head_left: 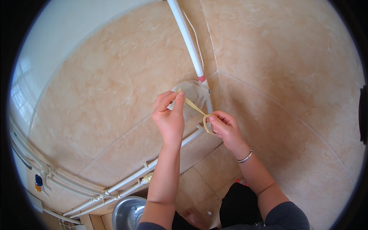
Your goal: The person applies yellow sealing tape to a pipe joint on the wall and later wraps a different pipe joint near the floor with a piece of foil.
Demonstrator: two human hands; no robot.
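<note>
A strip of yellowish masking tape (196,107) stretches between my two hands, twisted narrow near the roll. My left hand (171,113), raised higher, pinches the strip's loose end between thumb and fingers. In my right hand (227,129) is the thin roll of masking tape (207,125), gripped at its edge. Just behind my hands, translucent plastic film (190,91) hangs around the lower part of a white vertical pipe (188,38). A reddish band (201,78) circles that pipe just above the film.
White horizontal pipes (132,177) run low along the tiled wall (107,84), with a valve (147,178) on one. A metal basin (129,212) stands at the lower left. A thin white cable (196,38) follows the vertical pipe near the wall corner. Blue and orange items (38,183) hang at far left.
</note>
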